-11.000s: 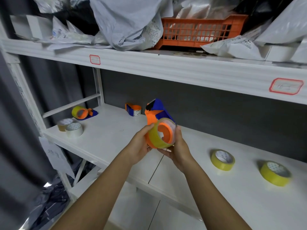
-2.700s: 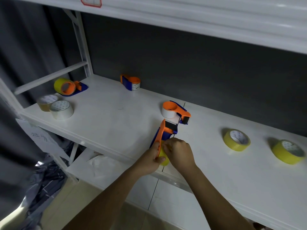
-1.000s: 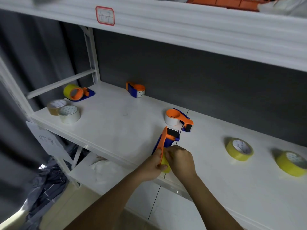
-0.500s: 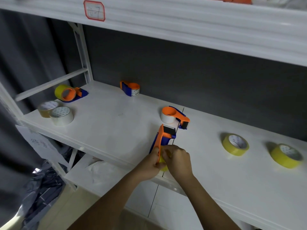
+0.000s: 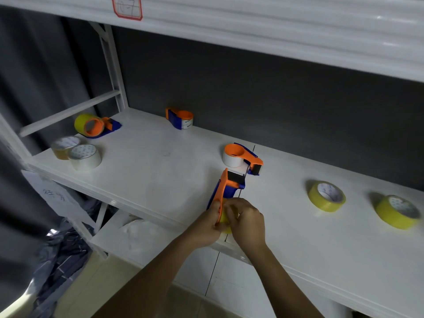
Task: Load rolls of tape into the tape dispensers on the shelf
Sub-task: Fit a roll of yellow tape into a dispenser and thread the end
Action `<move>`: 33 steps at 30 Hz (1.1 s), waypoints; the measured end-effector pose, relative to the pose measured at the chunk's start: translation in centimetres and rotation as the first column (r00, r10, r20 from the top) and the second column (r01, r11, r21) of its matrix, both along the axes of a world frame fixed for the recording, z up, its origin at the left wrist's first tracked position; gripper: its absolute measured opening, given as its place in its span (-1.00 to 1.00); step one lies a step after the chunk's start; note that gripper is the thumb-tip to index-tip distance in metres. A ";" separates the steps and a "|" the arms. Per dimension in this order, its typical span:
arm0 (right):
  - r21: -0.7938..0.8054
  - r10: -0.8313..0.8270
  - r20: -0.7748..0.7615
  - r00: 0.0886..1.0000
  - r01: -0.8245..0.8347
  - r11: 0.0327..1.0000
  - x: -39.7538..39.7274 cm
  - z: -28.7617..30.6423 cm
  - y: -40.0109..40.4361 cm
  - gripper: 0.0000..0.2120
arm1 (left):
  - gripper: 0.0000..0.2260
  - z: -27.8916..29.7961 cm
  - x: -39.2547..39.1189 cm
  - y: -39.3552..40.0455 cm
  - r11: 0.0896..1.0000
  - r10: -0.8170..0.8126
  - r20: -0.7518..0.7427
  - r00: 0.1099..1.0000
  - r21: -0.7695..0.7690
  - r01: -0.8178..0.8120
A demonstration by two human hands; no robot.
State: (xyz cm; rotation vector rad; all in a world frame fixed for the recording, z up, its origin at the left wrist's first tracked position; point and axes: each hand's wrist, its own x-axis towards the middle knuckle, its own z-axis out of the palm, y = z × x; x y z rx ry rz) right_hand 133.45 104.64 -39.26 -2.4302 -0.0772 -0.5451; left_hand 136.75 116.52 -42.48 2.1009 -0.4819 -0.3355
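Both hands stay clamped at the front edge of the white shelf, much as half a second ago; only the view has tipped slightly, so the red-bordered label on the upper shelf now sits at top centre. The left hand grips the orange-and-blue dispenser, which stands on edge just below the middle of the frame, its black cutter end pointing away. The right hand curls its fingers round the yellow roll seated in that dispenser; its grip hides most of the roll.

Directly behind, near centre, a second dispenser lies flat with a white roll loaded in it. A third dispenser, also holding white tape, rests against the dark back wall at upper centre. At upper left a fourth dispenser carries a yellow roll, lying on its side.

Loose rolls lie flat on the shelf: a brownish one touching a whitish one at the left edge, and two glossy yellow ones well apart from the hands at the right. A paper sheet with handwriting hangs below the shelf's left corner.
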 end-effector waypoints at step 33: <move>0.271 0.175 -0.254 0.951 -0.104 0.957 1.8 1.6 -1.4 -0.69 | -0.45 2.3 -1.4 0.7 0.977 -0.001 -0.263 0.965 -0.206 -0.055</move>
